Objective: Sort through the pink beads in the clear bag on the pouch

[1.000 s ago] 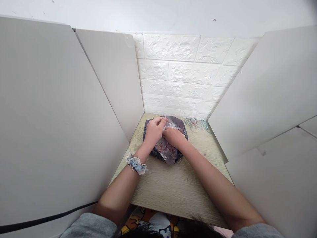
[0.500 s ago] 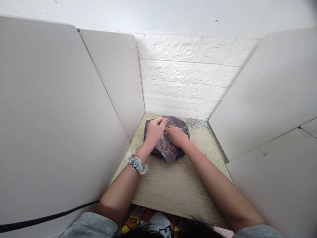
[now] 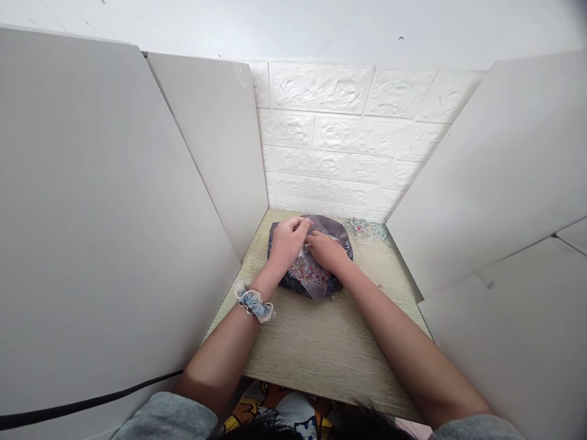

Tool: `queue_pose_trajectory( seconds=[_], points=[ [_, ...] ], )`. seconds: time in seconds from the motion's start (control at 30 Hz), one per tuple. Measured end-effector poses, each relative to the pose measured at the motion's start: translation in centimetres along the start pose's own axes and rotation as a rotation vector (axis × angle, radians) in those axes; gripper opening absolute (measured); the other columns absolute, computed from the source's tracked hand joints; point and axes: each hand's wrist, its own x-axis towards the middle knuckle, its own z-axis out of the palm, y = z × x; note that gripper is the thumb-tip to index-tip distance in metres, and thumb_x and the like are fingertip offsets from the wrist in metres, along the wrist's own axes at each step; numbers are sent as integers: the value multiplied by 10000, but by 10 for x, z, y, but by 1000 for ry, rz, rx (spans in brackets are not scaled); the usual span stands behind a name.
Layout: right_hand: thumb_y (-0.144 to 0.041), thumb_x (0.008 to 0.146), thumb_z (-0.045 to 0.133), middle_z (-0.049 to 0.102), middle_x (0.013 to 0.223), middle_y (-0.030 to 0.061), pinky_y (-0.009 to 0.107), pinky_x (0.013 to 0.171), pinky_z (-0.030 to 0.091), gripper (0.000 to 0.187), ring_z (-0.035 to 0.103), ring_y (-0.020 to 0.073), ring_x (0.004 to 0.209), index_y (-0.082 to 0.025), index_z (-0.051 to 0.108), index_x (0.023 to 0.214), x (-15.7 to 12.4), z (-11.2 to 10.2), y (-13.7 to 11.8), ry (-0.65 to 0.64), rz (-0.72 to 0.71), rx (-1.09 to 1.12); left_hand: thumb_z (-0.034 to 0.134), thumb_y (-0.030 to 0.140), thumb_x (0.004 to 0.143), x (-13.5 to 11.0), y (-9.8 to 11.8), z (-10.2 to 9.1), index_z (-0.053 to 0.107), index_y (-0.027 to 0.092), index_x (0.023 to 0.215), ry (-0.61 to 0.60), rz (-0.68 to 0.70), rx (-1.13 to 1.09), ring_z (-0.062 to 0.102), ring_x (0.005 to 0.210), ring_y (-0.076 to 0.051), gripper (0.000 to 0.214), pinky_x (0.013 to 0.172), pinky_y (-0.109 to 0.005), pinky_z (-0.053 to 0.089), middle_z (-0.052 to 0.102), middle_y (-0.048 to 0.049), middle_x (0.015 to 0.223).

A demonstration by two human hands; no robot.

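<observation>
A dark round dish (image 3: 340, 231) lies at the far end of a light wooden table (image 3: 316, 342). On it sits a clear plastic bag of small coloured beads (image 3: 308, 275). My left hand (image 3: 286, 242) and my right hand (image 3: 324, 249) rest on the bag, fingertips pinched together near its upper edge. What the fingertips hold is too small to make out. A blue scrunchie (image 3: 254, 303) is on my left wrist.
White boards (image 3: 114, 201) wall in the table on the left and right (image 3: 486, 165), with a white brick-pattern wall (image 3: 339, 134) behind. A clear glittery object (image 3: 367, 230) lies at the back right. A black cable (image 3: 82, 403) runs along the lower left.
My two hands have closed in on each other slightly over the bag. Otherwise almost nothing has moved.
</observation>
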Motion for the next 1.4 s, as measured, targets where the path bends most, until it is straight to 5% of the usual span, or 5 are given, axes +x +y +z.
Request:
queue_pose_trajectory(
  seconds=[0.47,0.63,0.8,1.03,1.4],
  points=[
    [-189,861,253,488,1023,121,260,738,361,324,465,191,980,-165,493,1077,-1,-1,-8,-60,49,43,435,352,725,1,-3,1,607,140,736,-8,1,2,536,721,-129,273,660,-212,386,622,-18,765],
    [-148,841,249,478,1020,120,273,721,365,302,462,185,952,-154,467,1050,0,4,-7,45,3,126,439,356,726,2,-4,2,612,142,732,-18,8,14,522,681,-120,275,605,-207,366,613,-15,723],
    [-266,843,269,497,806,50,272,668,376,222,461,138,753,-154,461,848,7,-2,1,247,50,568,438,350,726,1,-4,2,610,134,698,-28,16,63,445,552,-88,277,525,-199,324,562,5,604],
    [-306,684,556,484,703,-25,224,610,424,192,453,59,586,-164,456,767,6,-26,17,116,66,1653,438,395,723,0,-2,2,636,134,723,-70,46,95,448,553,-91,327,513,-200,314,579,2,618],
    [-234,678,614,539,740,-11,214,678,459,140,521,62,671,-162,529,763,1,-26,17,14,-33,1895,432,385,722,-3,2,1,654,119,727,-94,73,170,450,564,-95,346,518,-195,312,571,-6,597]
  ],
)
